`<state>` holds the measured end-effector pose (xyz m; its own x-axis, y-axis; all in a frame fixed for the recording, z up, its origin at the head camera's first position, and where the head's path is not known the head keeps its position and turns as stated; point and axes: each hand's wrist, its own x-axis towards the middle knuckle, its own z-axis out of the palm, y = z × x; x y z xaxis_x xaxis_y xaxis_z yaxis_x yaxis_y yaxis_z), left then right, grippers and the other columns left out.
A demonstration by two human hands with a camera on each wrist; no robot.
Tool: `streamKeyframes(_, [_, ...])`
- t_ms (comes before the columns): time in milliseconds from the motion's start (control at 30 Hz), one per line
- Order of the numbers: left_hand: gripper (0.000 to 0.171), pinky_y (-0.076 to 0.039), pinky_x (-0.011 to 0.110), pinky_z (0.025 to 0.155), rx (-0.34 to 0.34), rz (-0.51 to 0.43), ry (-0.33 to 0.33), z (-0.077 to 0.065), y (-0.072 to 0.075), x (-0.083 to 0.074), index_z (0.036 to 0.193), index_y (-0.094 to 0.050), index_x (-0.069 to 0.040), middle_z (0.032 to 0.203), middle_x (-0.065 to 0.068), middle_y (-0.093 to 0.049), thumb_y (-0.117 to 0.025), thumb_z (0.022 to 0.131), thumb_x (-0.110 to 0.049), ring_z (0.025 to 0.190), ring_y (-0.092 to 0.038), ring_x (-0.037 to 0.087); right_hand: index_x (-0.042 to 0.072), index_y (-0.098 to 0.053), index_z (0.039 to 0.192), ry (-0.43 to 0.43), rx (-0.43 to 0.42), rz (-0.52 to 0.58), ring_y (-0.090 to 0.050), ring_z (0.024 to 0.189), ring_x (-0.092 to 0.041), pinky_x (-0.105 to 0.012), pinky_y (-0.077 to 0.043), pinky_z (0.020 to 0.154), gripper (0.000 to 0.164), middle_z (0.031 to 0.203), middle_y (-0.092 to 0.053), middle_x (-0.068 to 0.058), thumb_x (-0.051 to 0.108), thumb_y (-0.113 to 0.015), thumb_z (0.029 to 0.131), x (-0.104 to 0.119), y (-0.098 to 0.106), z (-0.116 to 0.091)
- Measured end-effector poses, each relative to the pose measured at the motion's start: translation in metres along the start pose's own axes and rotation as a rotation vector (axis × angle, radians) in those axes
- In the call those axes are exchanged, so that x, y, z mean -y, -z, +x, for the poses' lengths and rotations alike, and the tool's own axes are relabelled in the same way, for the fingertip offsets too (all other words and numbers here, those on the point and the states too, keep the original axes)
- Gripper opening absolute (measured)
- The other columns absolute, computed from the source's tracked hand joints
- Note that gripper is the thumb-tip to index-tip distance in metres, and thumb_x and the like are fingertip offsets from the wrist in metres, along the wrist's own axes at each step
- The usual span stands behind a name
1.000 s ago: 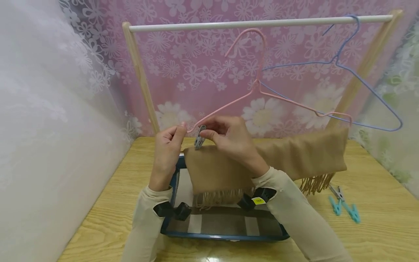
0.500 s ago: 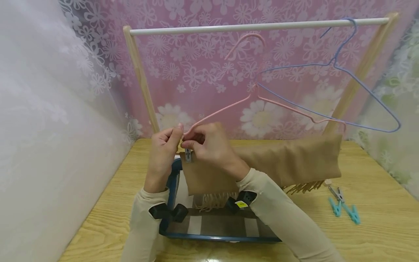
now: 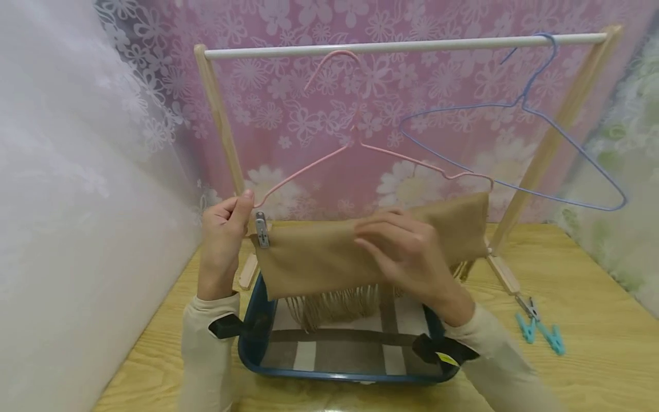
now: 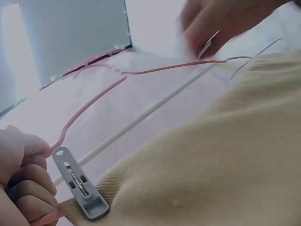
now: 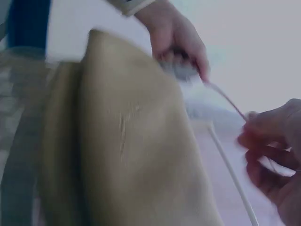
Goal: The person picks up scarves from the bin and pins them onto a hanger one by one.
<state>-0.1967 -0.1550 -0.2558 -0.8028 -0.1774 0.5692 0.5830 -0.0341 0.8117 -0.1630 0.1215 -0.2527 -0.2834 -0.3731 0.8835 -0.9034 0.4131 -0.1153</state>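
Note:
My left hand grips the lower left corner of a pink wire hanger. A tan fringed scarf hangs folded over the hanger's bottom bar. Near my left fingers, a grey clothespin clamps the scarf's left end; the left wrist view shows this clothespin close up. My right hand is in front of the scarf's middle, fingers loosely bent and nothing seen between them. Motion blurs it in the right wrist view, where the scarf fills the middle.
Behind stands a rack with a white rod, bearing a blue hanger at right. Below the scarf, a dark blue tub contains checked cloth. Several clothespins, including a turquoise one, lie on the table at right.
The right hand has let go of the grey clothespin, which now sits on the scarf's left end, and has moved right. Left hand, hanger and scarf have shifted left.

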Motion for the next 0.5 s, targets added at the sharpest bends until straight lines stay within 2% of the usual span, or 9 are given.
streamKeyframes(67, [0.049, -0.016, 0.024, 0.043, -0.002, 0.016, -0.005, 0.003, 0.008, 0.001, 0.05, -0.039, -0.011, 0.046, -0.009, -0.027, -0.057, 0.095, -0.014, 0.043, -0.021, 0.008, -0.001, -0.073, 0.084, 0.008, -0.111, -0.008, -0.066, 0.082, -0.013, -0.02, -0.049, 0.081, 0.015, 0.082, -0.072, -0.01, 0.014, -0.071, 0.087, -0.01, 0.027, -0.024])
streamKeyframes(100, [0.049, -0.016, 0.024, 0.044, 0.002, 0.014, -0.008, 0.005, 0.011, 0.001, 0.05, -0.039, -0.01, 0.046, -0.009, -0.027, -0.057, 0.095, -0.014, 0.043, -0.021, 0.008, -0.001, -0.073, 0.081, -0.033, -0.148, -0.037, -0.064, 0.078, -0.007, -0.016, -0.048, 0.077, 0.014, 0.08, -0.072, -0.006, 0.011, -0.072, 0.086, -0.017, 0.042, -0.037])
streamKeyframes(167, [0.05, -0.015, 0.024, 0.044, 0.015, 0.006, -0.01, 0.01, 0.015, 0.003, 0.049, -0.038, -0.009, 0.046, -0.009, -0.027, -0.056, 0.096, -0.013, 0.044, -0.019, 0.009, -0.004, -0.073, 0.08, -0.16, -0.189, -0.102, -0.061, 0.073, 0.005, -0.009, -0.045, 0.073, 0.008, 0.077, -0.071, 0.005, 0.004, -0.073, 0.082, -0.033, 0.072, -0.063])
streamKeyframes(233, [0.05, -0.013, 0.026, 0.044, 0.038, -0.015, -0.009, 0.015, 0.016, 0.004, 0.049, -0.038, -0.009, 0.045, -0.009, -0.027, -0.056, 0.096, -0.012, 0.044, -0.017, 0.011, -0.004, -0.073, 0.083, -0.324, -0.165, -0.195, -0.057, 0.068, 0.013, -0.005, -0.043, 0.065, 0.004, 0.076, -0.068, 0.016, -0.003, -0.074, 0.079, -0.052, 0.103, -0.089])
streamKeyframes(267, [0.05, -0.012, 0.026, 0.045, 0.052, -0.029, -0.009, 0.018, 0.015, 0.005, 0.049, -0.037, -0.009, 0.045, -0.009, -0.026, -0.057, 0.096, -0.012, 0.044, -0.016, 0.012, -0.003, -0.074, 0.086, -0.416, -0.113, -0.26, -0.055, 0.066, 0.017, -0.005, -0.042, 0.061, 0.007, 0.077, -0.065, 0.021, -0.004, -0.073, 0.079, -0.062, 0.118, -0.101])
streamKeyframes(333, [0.051, -0.009, 0.028, 0.045, 0.072, -0.049, -0.011, 0.023, 0.014, 0.006, 0.049, -0.036, -0.01, 0.045, -0.009, -0.025, -0.057, 0.096, -0.012, 0.044, -0.014, 0.013, -0.003, -0.073, 0.092, -0.588, 0.031, -0.371, -0.052, 0.061, 0.017, -0.01, -0.044, 0.054, 0.01, 0.078, -0.068, 0.016, -0.001, -0.07, 0.083, -0.081, 0.146, -0.124])
streamKeyframes(433, [0.051, -0.009, 0.028, 0.046, 0.089, -0.066, -0.005, 0.029, 0.011, 0.005, 0.049, -0.035, -0.01, 0.045, -0.008, -0.025, -0.057, 0.095, -0.012, 0.044, -0.014, 0.013, -0.004, -0.069, 0.097, -0.776, 0.326, -0.496, -0.061, 0.059, -0.002, -0.026, -0.048, 0.048, 0.014, 0.079, -0.072, -0.007, 0.007, -0.067, 0.089, -0.106, 0.178, -0.156])
streamKeyframes(500, [0.052, -0.009, 0.028, 0.045, 0.089, -0.059, 0.0, 0.033, 0.009, 0.005, 0.048, -0.036, -0.01, 0.045, -0.009, -0.025, -0.058, 0.095, -0.012, 0.043, -0.014, 0.012, -0.007, -0.068, 0.095, -0.829, 0.472, -0.532, -0.064, 0.06, -0.019, -0.036, -0.049, 0.048, 0.016, 0.081, -0.069, -0.022, 0.007, -0.066, 0.088, -0.12, 0.19, -0.173])
